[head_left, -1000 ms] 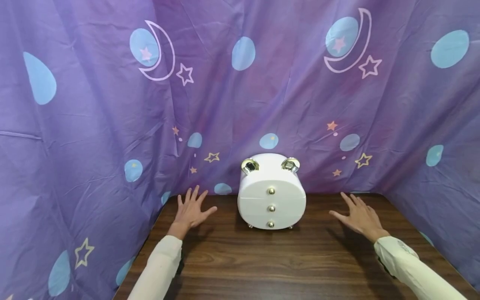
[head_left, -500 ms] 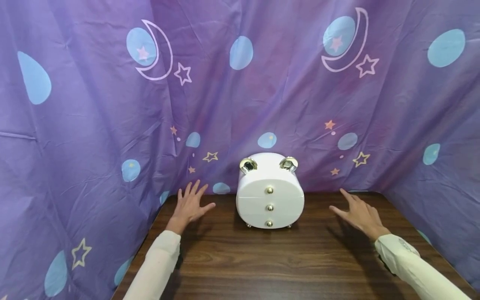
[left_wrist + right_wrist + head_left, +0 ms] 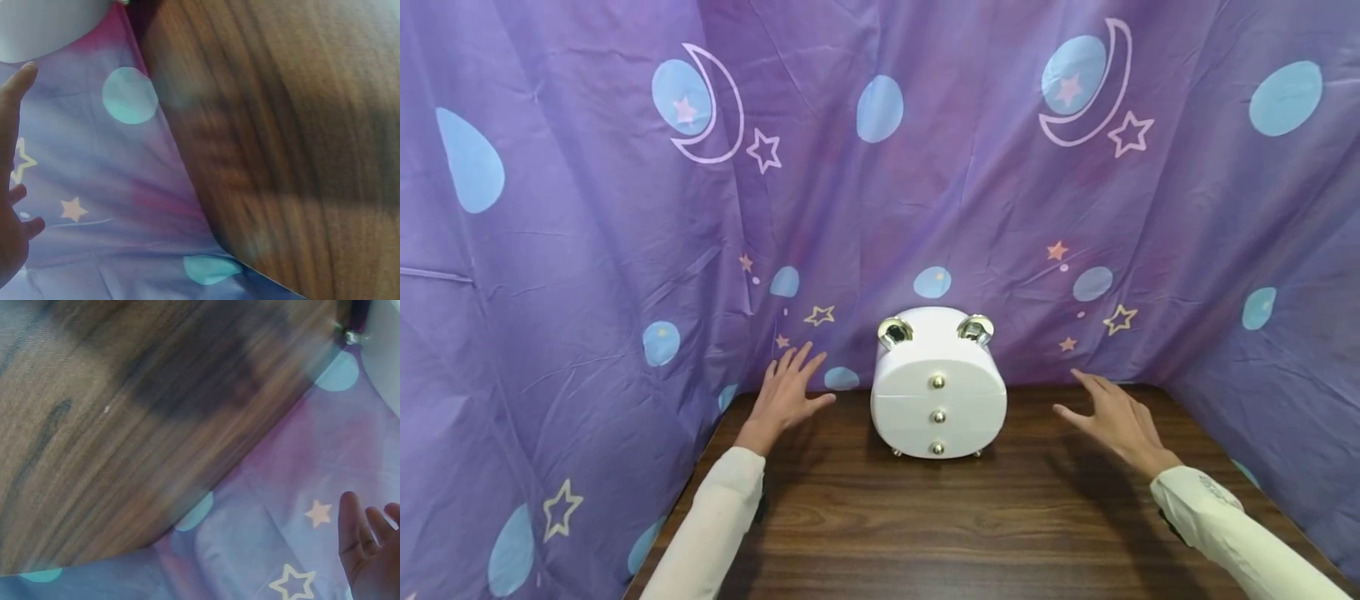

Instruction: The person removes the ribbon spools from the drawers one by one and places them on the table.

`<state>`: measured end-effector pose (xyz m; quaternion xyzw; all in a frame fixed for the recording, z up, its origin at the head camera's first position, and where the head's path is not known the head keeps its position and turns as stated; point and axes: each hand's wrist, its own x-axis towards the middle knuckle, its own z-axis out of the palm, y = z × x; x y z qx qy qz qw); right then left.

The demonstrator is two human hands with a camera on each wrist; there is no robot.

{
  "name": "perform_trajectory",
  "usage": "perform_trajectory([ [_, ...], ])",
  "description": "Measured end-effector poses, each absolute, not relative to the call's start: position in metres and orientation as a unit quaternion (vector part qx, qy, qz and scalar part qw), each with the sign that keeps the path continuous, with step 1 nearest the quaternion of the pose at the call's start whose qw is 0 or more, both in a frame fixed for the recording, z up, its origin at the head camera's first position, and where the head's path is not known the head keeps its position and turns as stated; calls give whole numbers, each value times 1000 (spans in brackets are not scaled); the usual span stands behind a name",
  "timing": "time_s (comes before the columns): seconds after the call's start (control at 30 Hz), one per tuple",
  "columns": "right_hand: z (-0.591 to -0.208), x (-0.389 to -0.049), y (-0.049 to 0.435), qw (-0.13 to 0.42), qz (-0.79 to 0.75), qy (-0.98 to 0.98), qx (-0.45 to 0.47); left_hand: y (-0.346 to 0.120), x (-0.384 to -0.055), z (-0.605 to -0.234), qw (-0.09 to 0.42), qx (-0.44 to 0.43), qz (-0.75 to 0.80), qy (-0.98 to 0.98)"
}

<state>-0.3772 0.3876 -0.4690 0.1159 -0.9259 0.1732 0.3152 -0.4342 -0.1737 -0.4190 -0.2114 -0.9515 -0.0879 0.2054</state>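
A white rounded box (image 3: pixel 938 404) with drawer fronts stands on the brown wooden table (image 3: pixel 940 525) near its back edge. Three gold knobs run down its front, small gold feet carry it, and two shiny gold-rimmed ear-like pieces top it. To its left is my left hand (image 3: pixel 784 398), fingers spread, holding nothing and apart from the box. My right hand (image 3: pixel 1116 421) hovers on the other side, fingers extended and also holding nothing. Part of the box (image 3: pixel 47 28) shows in the left wrist view, and its edge (image 3: pixel 386 356) in the right wrist view.
A purple curtain (image 3: pixel 820 192) printed with moons, stars and blue spots hangs behind the table and along both sides. It comes close to the table's back edge, just behind the box.
My left hand has risen and moved slightly forward. The right hand has lifted slightly, its fingers closer together. The whole head view has shifted a little; the box stays put on the table.
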Motion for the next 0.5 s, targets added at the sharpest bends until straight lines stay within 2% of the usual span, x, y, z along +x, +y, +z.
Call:
perform_trajectory([
  [0.5, -443, -367, 361, 370, 148, -903, 157, -153, -443, -391, 263, -268, -72, -924],
])
